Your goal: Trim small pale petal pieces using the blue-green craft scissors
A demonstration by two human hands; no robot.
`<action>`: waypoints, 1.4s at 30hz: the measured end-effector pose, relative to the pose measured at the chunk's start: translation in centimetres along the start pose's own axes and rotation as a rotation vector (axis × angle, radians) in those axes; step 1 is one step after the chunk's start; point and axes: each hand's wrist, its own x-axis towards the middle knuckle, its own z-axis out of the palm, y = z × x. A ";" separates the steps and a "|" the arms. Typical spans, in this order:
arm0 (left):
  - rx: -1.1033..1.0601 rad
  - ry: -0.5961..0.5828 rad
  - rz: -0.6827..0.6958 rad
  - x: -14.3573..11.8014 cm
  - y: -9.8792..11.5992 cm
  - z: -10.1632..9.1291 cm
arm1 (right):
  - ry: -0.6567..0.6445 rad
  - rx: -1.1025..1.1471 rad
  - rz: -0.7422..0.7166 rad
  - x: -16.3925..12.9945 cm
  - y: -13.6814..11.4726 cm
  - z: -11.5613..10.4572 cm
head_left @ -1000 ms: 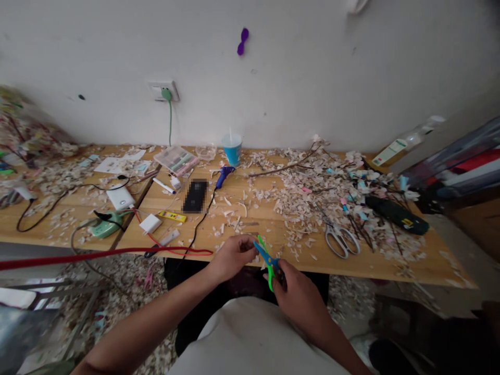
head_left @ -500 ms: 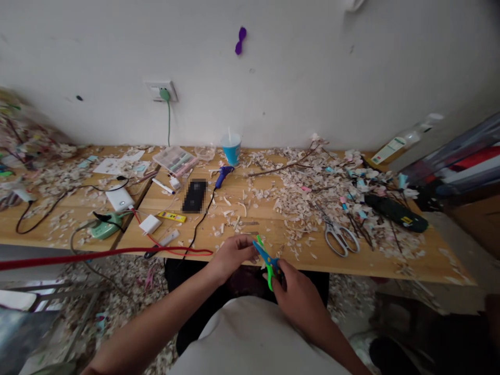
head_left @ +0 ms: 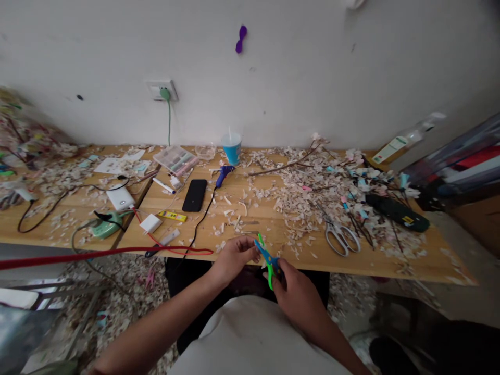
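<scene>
Blue and green scissors (head_left: 269,263) are gripped by their handles in my right hand (head_left: 295,284), the blades pointing up and to the left, slightly parted. My left hand (head_left: 234,255) is close beside the blades, thumb and fingers pinched together. Whatever lies in that pinch is too small or hidden to make out. Both hands are at the front edge of the wooden table (head_left: 219,239), above my lap.
Pale petal scraps (head_left: 300,192) and twigs cover the table's right side, with grey-handled scissors (head_left: 341,237) and a bottle (head_left: 406,140). A phone (head_left: 194,195), a blue glue gun (head_left: 223,175) and a blue cup (head_left: 232,148) stand further back. A red cord (head_left: 97,254) crosses the left front.
The scissors' blades look slightly closer together than before. Both hands stay in nearly the same place; the view has shifted very slightly.
</scene>
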 end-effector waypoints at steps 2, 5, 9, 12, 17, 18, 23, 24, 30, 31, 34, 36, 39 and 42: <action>0.042 -0.020 -0.001 0.0 0.2 -0.2 | 0.001 0.008 -0.001 0.0 0.0 0.1; 0.117 -0.062 0.001 0.1 0.3 -0.7 | 0.000 0.013 -0.010 -0.1 0.1 0.1; 0.289 -0.121 0.012 0.3 0.9 -1.5 | -0.005 0.005 -0.022 -0.1 0.1 0.1; 0.439 -0.166 0.030 0.3 2.0 -1.9 | -0.009 -0.008 -0.029 -0.1 0.1 0.0; 0.770 -0.213 0.088 0.3 4.0 -2.3 | -0.014 -0.074 -0.036 0.0 0.1 0.0; 0.804 -0.217 0.089 0.4 4.2 -2.3 | -0.022 -0.086 -0.023 0.0 0.2 -0.1; 0.627 -0.196 0.002 0.8 3.4 -2.7 | 0.033 -0.021 0.064 0.2 1.2 -0.6; 0.554 -0.193 -0.021 0.8 3.0 -2.7 | 0.054 0.001 0.077 0.2 1.4 -0.7; 0.359 -0.146 -0.067 0.8 1.0 -2.4 | -0.029 0.025 0.008 -0.2 0.9 -0.4; 0.374 -0.132 -0.067 0.7 0.9 -2.4 | -0.044 0.017 -0.008 -0.3 0.7 -0.2; 0.455 -0.105 -0.037 0.3 1.0 -2.3 | -0.067 0.004 -0.021 -0.4 0.2 0.2; 0.511 -0.100 -0.001 0.0 1.1 -2.2 | -0.069 -0.010 -0.029 -0.5 0.0 0.3; 0.555 -0.114 0.025 -0.3 1.3 -2.2 | -0.074 -0.025 -0.042 -0.5 -0.2 0.3; 0.581 -0.132 0.026 -0.3 1.5 -2.4 | -0.074 -0.051 -0.043 -0.6 -0.4 0.2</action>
